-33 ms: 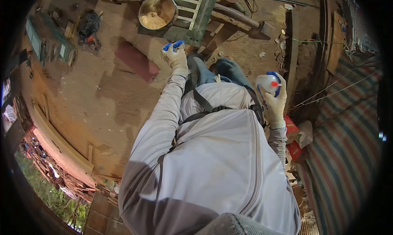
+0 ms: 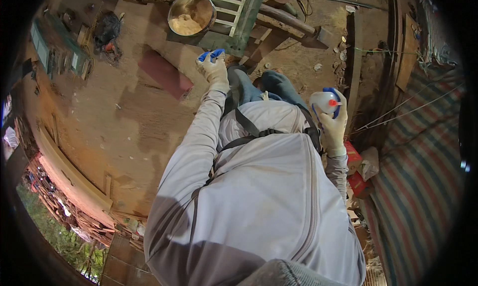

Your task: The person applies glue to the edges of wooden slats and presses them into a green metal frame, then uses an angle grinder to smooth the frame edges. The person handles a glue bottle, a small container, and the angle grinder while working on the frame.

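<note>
My right hand (image 2: pixel 332 129), in a white glove with blue fingertips, is shut on a white plastic bottle (image 2: pixel 323 102) with a red cap, held up at my right side. My left hand (image 2: pixel 214 67), in the same kind of glove, reaches forward and down, close to the lower edge of a green metal frame (image 2: pixel 238 22). Nothing shows in it, and its palm faces away from the camera. My grey long-sleeved top, crossed by dark straps, fills the middle of the view, with my jeans-clad knees below the hands.
A metal bowl (image 2: pixel 191 14) of pale powder stands beside the green frame. A reddish board (image 2: pixel 164 74) lies on the dirt floor. A striped tarp (image 2: pixel 418 151) hangs at the right, with a red box (image 2: pixel 354 162) near it. Stacked timber (image 2: pixel 64 206) lies lower left.
</note>
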### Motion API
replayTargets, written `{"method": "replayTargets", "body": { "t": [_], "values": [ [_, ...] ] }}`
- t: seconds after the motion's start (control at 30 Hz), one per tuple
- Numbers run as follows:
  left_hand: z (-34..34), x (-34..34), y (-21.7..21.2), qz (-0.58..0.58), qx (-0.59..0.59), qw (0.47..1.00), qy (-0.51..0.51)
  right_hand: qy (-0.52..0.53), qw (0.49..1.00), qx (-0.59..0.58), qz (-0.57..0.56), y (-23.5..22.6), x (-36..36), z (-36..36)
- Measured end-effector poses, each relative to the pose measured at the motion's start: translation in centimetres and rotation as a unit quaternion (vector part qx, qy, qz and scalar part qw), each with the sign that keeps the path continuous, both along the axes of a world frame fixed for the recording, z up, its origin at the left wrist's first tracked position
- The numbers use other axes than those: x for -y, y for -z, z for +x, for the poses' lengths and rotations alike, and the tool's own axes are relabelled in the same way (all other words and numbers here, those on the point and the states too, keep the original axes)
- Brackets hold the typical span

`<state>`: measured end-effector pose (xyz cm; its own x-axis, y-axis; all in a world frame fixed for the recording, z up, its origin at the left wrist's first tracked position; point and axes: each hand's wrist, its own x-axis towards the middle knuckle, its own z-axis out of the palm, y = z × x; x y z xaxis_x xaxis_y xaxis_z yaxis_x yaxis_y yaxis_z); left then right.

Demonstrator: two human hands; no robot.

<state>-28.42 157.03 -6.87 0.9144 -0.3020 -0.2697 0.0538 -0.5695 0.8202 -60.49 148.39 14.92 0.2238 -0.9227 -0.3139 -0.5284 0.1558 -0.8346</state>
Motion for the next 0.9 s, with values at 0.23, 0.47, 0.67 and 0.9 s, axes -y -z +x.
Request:
{"method": "replayTargets", "body": {
  "t": [0.23,0.47,0.67,0.9],
  "values": [
    [-0.4,0.1,4.4,-0.21,-0.159,0.962,-0.075,-0.037,0.999,-0.018,-0.015,0.3,0.5,0.8],
    [0.6,0.6,3.8,-0.033,-0.089,0.99,-0.104,-0.033,0.996,-0.067,-0.04,0.9,1.0,0.9],
    [1.3,0.7,4.2,-0.079,-0.089,0.989,-0.092,-0.005,1.0,-0.017,-0.019,1.2,0.5,0.7],
    [2.3,1.0,3.9,-0.012,-0.092,0.995,-0.042,-0.039,0.997,-0.057,-0.043,1.4,0.5,1.8]
  ]
}}
